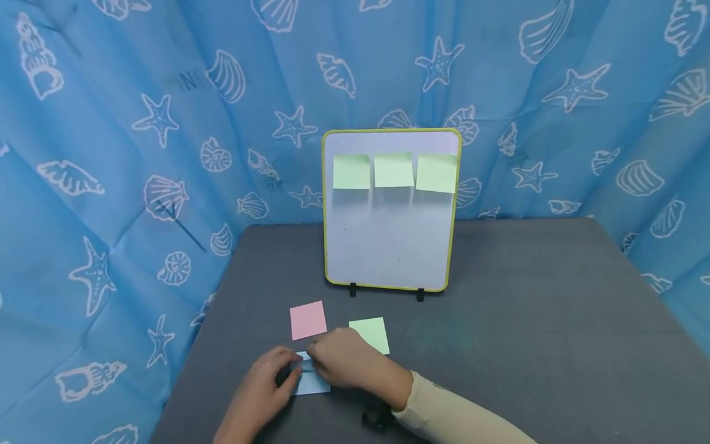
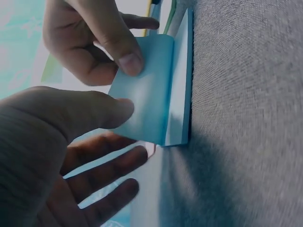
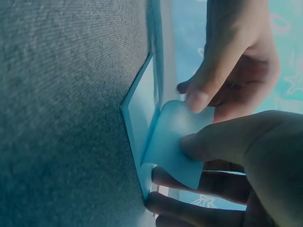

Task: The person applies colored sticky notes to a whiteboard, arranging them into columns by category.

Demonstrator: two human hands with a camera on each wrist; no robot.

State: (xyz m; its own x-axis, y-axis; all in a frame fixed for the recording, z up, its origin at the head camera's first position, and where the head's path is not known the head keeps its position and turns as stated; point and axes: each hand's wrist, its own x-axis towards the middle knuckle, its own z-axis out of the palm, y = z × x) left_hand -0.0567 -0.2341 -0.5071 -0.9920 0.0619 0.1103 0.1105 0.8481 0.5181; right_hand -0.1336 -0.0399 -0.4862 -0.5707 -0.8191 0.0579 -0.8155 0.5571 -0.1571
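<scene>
A pad of blue sticky notes (image 1: 312, 383) lies on the grey cloth, in front of both hands in the head view. Its top sheet (image 2: 149, 94) is bent up from the pad, and one edge still meets the pad in the left wrist view. My left hand (image 1: 265, 388) pinches this sheet between thumb and fingers at one corner, its other fingers spread loosely. Farther along the same lifted edge, my right hand (image 1: 355, 364) also pinches the sheet, as the right wrist view shows with the thumb (image 3: 194, 144) on its face.
Pink sticky notes (image 1: 308, 320) and green sticky notes (image 1: 370, 333) lie just beyond the hands. A yellow-edged whiteboard (image 1: 388, 246) stands behind on black feet, with three green notes (image 1: 394, 170) in a row. A dark object (image 1: 377, 416) sits by the right sleeve.
</scene>
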